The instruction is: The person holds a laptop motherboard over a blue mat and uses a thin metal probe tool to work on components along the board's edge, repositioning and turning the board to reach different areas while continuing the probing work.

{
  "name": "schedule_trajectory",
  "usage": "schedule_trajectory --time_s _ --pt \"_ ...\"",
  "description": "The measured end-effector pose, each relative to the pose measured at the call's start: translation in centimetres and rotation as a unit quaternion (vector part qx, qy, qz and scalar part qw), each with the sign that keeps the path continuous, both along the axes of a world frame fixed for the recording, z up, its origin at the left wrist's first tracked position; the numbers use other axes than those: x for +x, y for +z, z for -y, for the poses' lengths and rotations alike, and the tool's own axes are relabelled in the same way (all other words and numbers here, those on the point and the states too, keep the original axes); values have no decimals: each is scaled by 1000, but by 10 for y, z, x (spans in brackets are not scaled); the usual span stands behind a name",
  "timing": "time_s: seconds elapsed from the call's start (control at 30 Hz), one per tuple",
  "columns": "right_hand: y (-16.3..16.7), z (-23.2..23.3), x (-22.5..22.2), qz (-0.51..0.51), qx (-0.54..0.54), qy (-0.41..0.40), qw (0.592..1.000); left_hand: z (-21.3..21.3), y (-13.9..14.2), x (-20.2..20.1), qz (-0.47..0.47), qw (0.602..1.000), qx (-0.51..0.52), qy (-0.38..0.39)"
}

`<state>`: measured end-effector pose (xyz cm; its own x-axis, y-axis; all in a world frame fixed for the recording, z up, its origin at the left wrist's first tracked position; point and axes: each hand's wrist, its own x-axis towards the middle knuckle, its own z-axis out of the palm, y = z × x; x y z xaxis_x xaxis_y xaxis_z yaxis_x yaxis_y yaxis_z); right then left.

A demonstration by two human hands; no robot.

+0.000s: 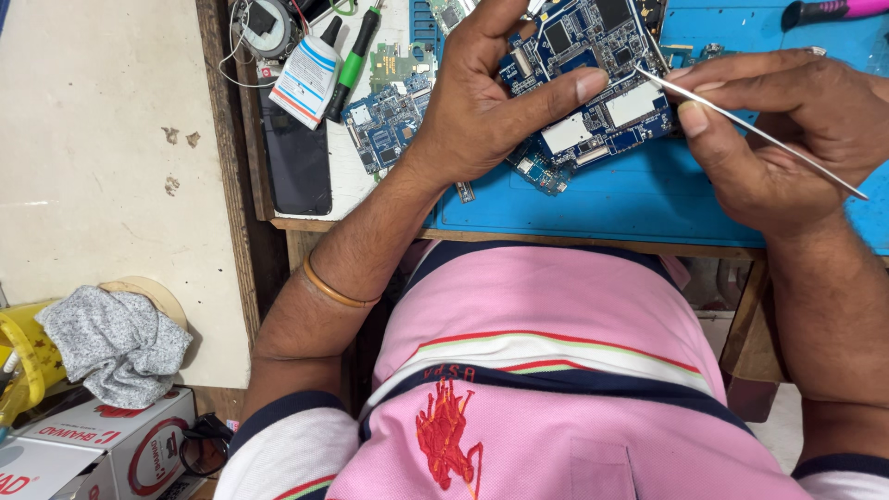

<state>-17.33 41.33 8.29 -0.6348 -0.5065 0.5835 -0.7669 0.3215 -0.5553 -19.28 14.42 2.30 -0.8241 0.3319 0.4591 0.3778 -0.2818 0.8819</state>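
My left hand (482, 102) grips a blue circuit board (593, 74) by its left edge, thumb pressed across its face, holding it above the blue work mat (602, 199). My right hand (787, 130) pinches a thin metal tool (759, 134), tweezers or a pry stick; its tip touches the board's right edge near a white component. A second blue circuit board (389, 120) lies on the bench just left of my left wrist. More board pieces lie under the held board.
A dark phone screen (296, 157), a white glue bottle (307, 79), a green-handled screwdriver (354, 60) and a wired round part (264, 28) sit at the bench's left. A pink-handled tool (833, 11) lies top right. A grey cloth (116, 343) and cardboard boxes (102, 444) sit on the floor.
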Motion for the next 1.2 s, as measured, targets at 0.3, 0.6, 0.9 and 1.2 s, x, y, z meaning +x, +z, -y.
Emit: schedule_trajectory --time_s 0.3,0.6,0.9,1.2 --pt "9 3 1 -52 56 -32 997 1 2 -1 -16 999 -25 14" --pt "18 29 5 -226 150 -88 958 -1 4 7 31 999 25 0" --pt "10 20 7 -88 79 -78 990 -2 -4 4 28 999 17 7" --pt "-13 -5 -1 205 -106 -4 973 3 -6 1 -9 1000 -12 6"
